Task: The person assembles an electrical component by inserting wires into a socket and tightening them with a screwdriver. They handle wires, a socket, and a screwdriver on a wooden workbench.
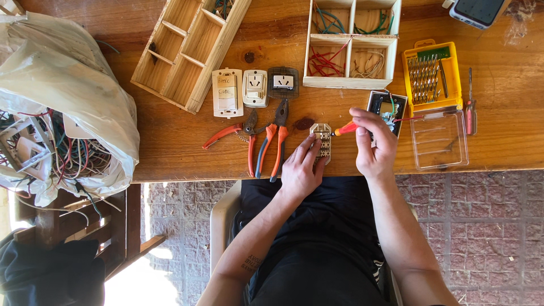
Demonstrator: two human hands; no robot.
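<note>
While left hand (300, 170) steadies socket module (322, 139), right hand (373, 144) grips screwdriver (345, 128) (tip seemingly touching).

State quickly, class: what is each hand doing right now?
Left hand: fingers pressed on a small beige socket module, steadying it on the wooden table.
Right hand: closed around an orange-handled screwdriver, tip toward the module.

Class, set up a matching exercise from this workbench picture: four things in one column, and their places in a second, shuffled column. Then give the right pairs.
Things:
1. orange screwdriver
2. small grey block
3. yellow bit case
4. plastic bag of wires

Places:
A. left end of the table
B. under the left hand's fingers
C. in the right hand
D. right side of the table, beside its clear lid

Pairs: 1-C, 2-B, 3-D, 4-A
</note>
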